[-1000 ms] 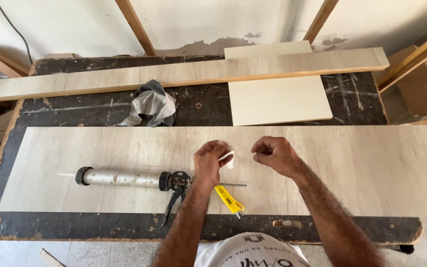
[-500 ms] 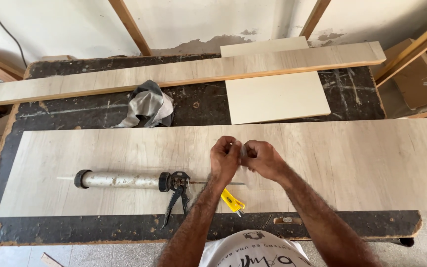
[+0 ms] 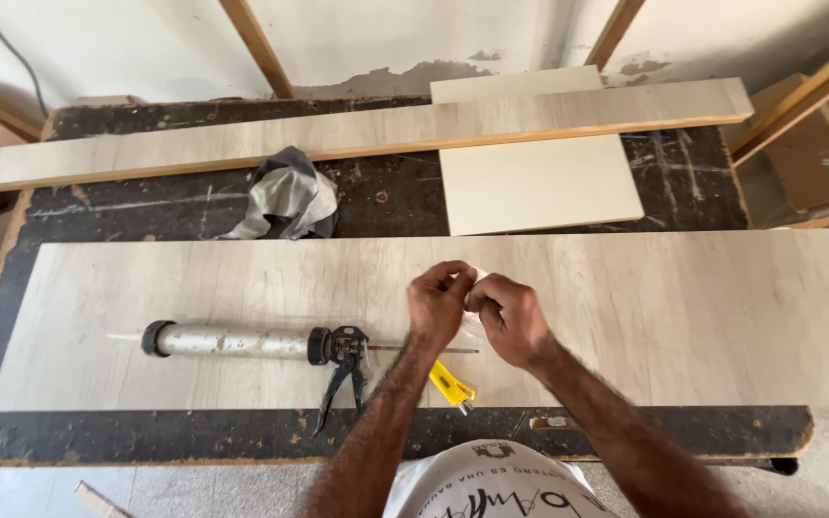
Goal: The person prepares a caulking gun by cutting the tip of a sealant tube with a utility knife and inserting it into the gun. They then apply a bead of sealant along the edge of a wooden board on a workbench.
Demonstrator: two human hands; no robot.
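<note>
My left hand (image 3: 438, 305) and my right hand (image 3: 511, 317) are pressed together over the wide light-wood board (image 3: 683, 317), both pinching a small white piece (image 3: 475, 279) that is mostly hidden between the fingers. To the left of my hands a metal caulking gun (image 3: 251, 343) lies flat on the board, nozzle pointing left. A yellow utility knife (image 3: 450, 386) lies just under my left forearm near the board's front edge.
A crumpled grey rag (image 3: 285, 200) lies on the dark, scratched workbench (image 3: 146, 206). A cream panel (image 3: 539, 182) and a long narrow plank (image 3: 357, 134) lie at the back. Timber strips lean against the wall; cardboard (image 3: 813, 153) sits at the right.
My hands were apart a second ago, the left holding the white piece. They have come together and now both grip it.
</note>
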